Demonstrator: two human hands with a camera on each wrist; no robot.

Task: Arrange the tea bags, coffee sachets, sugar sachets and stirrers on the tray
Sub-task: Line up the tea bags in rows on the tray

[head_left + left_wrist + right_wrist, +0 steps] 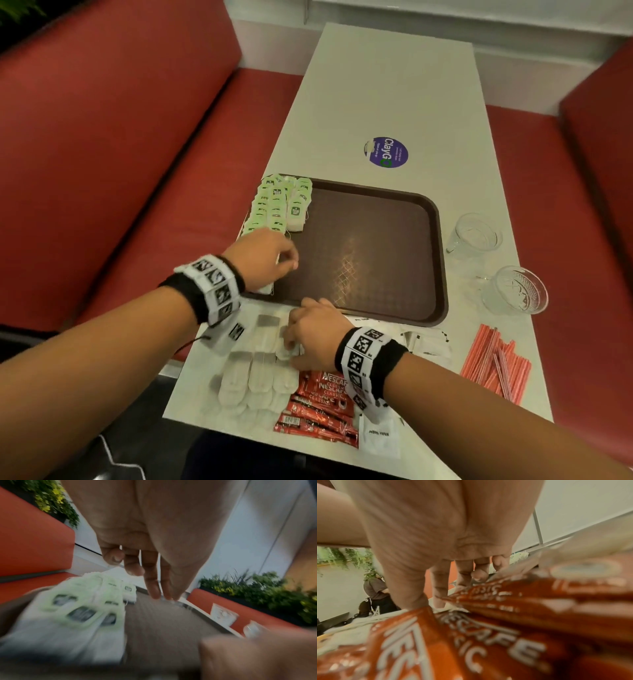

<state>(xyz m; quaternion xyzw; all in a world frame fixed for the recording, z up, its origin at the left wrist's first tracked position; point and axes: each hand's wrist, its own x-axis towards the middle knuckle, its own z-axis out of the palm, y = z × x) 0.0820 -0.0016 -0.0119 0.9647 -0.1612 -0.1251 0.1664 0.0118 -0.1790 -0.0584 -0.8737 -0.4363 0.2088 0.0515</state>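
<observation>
A brown tray (pixel 376 240) lies on the white table. Green-tagged tea bags (pixel 277 205) (pixel 82 609) lie in overlapping rows along its left side. My left hand (pixel 289 260) (pixel 154 588) hovers over the near end of those rows with loose, extended fingers and nothing between them. A white tea bag (pixel 267 289) lies just under it. My right hand (pixel 291 342) (pixel 443 601) is on the pile of loose white tea bags (pixel 253 370) in front of the tray and pinches one of them. Red coffee sachets (pixel 318 404) (pixel 488 635) lie under that wrist.
White sugar sachets (pixel 382 438) lie at the table's near edge, more (pixel 428 342) right of my wrist. Red-striped stirrers (pixel 493 363) are piled at near right. Two glass cups (pixel 476 236) (pixel 517 291) stand right of the tray. Red benches (pixel 120 154) flank the table.
</observation>
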